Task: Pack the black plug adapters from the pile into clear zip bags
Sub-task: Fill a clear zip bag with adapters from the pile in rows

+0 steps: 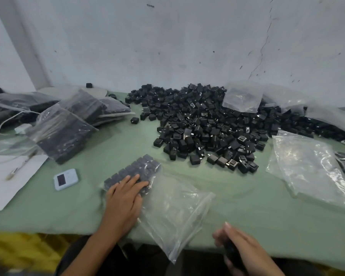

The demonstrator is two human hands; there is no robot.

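— Currently, status of hands?
— Noted: left hand [126, 193] flat, pressing adapters [135, 168] inside zip bag [177, 212]; right hand [245, 250] blurred, grip undetermined; pile [207, 124] beyond both hands. Recommend keeping rows pressed flat while loading.

Pile [207, 124]: hundreds of small black cube adapters w/ metal prongs, loose heap at the back of the desk [237, 196]. Front-left of pile: clear zip bag [173, 206] lies flat, neat rows of adapters [135, 170] packed at its far end; left hand [126, 198] presses flat on them. Left of pile: filled bags [64, 132], stacked and leaning. Right of pile: empty bags [311, 172], flat stack. One crumpled bag [242, 98] sits atop pile, back-right. Stray adapter [134, 120] just left of pile. Right hand [245, 251], well in front of pile, grips a blurred dark block [232, 253].
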